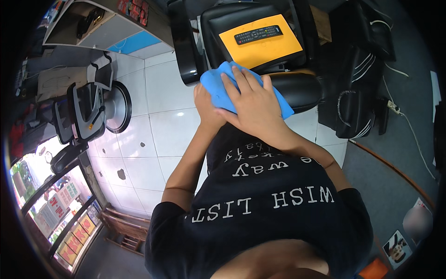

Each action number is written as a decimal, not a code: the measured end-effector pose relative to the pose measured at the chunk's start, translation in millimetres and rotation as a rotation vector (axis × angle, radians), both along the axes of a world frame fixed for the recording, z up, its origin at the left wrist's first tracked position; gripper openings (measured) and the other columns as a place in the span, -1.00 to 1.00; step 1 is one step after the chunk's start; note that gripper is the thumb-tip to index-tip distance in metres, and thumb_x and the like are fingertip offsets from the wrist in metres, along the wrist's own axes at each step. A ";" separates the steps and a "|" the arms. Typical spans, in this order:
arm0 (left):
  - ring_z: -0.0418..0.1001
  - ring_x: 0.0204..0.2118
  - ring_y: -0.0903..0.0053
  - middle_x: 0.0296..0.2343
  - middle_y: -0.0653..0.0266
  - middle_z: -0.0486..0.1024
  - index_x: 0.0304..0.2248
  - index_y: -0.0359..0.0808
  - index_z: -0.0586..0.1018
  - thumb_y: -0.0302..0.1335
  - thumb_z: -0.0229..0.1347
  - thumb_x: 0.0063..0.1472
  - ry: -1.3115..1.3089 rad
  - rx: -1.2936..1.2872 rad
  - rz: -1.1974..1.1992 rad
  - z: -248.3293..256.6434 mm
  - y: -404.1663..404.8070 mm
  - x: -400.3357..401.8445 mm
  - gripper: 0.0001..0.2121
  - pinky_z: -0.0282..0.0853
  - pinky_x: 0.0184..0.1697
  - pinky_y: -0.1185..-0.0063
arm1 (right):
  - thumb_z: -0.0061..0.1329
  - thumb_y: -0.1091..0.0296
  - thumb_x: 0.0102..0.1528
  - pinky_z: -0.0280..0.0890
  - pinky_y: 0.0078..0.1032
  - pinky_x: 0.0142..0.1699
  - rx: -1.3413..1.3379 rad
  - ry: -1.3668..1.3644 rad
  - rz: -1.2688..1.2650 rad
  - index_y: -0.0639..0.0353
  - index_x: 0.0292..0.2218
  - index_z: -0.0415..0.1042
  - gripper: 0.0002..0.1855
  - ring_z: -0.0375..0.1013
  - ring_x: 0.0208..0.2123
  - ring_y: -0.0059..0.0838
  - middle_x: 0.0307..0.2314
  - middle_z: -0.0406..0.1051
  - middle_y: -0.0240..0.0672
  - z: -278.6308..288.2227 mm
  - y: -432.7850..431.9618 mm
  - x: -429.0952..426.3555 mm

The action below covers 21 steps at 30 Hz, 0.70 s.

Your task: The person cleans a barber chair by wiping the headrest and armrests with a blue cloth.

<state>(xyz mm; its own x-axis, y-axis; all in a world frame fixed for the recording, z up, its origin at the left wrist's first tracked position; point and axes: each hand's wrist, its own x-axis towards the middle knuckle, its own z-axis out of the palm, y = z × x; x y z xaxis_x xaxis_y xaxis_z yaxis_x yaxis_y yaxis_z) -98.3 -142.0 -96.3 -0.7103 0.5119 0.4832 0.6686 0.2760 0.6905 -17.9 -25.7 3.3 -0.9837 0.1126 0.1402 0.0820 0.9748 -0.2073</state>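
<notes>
A folded blue cloth (223, 94) lies between my two hands, over one end of a black padded part (299, 90) of a salon chair. My right hand (256, 101) rests flat on top of it, fingers slightly spread. At the cloth's left edge my left hand (208, 104) grips it, its fingers partly hidden. Just beyond is the black chair seat (214, 31), where a yellow sheet or folder (258, 54) carries a black remote control (258, 35).
Another salon chair (87, 111) with a round metal base (120, 106) stands left on white floor tiles. A cabinet (139, 35) is at upper left. Black bags or cases (355, 90) and a white power cord (413, 129) are at right. A wooden bench (125, 226) stands lower left, near glass panels.
</notes>
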 end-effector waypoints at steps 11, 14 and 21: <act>0.36 -0.05 0.22 -0.21 0.16 0.49 -0.20 -0.33 0.50 -0.49 -0.12 0.01 -0.054 -0.058 0.099 22.7 4.4 8.8 -0.66 0.08 0.05 0.38 | -0.02 0.05 0.01 0.02 -0.34 -0.07 -0.049 0.102 -0.202 0.00 -0.04 0.38 -0.52 0.28 0.01 -0.31 -0.05 0.33 -0.27 3.0 73.2 69.5; 0.33 -0.02 0.23 -0.18 0.18 0.48 -0.16 -0.31 0.49 -0.42 -0.07 0.03 -0.035 -0.096 0.031 40.3 14.9 15.2 -0.65 0.01 0.11 0.34 | -0.03 0.09 0.03 0.02 -0.39 -0.09 -0.220 0.192 -0.395 0.06 -0.10 0.44 -0.58 0.35 -0.06 -0.34 -0.16 0.42 -0.23 -11.6 127.4 84.7; 0.33 -0.02 0.17 -0.16 0.05 0.43 -0.11 -0.40 0.40 -0.18 0.04 0.01 0.089 -0.264 -0.162 77.5 70.6 57.2 -0.48 0.08 0.07 0.29 | -0.11 0.04 0.06 0.04 -0.33 -0.23 -0.074 -0.010 -0.208 0.14 -0.30 0.49 -0.64 0.42 -0.38 -0.30 -0.47 0.46 -0.25 1.9 114.8 44.1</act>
<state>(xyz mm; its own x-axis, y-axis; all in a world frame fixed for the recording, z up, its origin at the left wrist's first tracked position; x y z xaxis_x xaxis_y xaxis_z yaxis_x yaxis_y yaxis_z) -41.1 -71.4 -18.8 -0.5700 0.7311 0.3750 0.7731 0.3226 0.5462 26.3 89.1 5.2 -0.9396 0.3226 0.1142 0.2819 0.9188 -0.2762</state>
